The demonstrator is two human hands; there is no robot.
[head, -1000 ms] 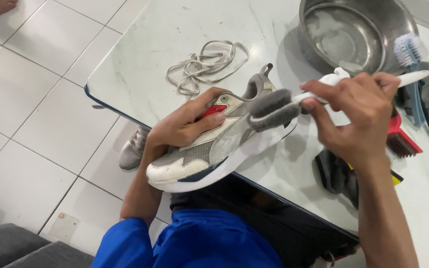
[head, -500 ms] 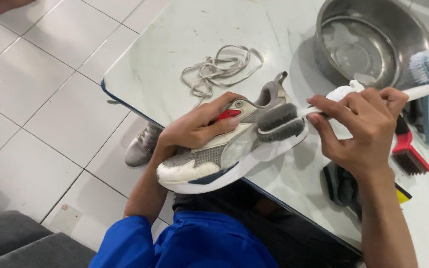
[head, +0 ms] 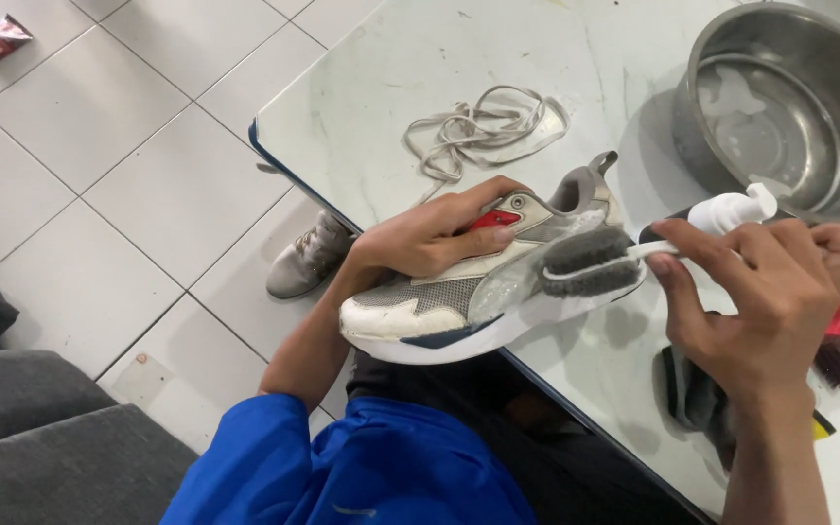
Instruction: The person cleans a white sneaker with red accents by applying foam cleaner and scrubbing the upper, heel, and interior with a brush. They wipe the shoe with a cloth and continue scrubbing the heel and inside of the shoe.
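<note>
Over table edge: grey-white sneaker, sole scuffed.

Bright blue sleeve (shiny fabric), bare forearms.

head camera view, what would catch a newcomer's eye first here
A grey and white shoe sits mid-frame at the table's near edge, the left hand gripping it and the right hand pressing a brush to its side. Loose laces lie behind; a metal bowl stands upper right.
</note>
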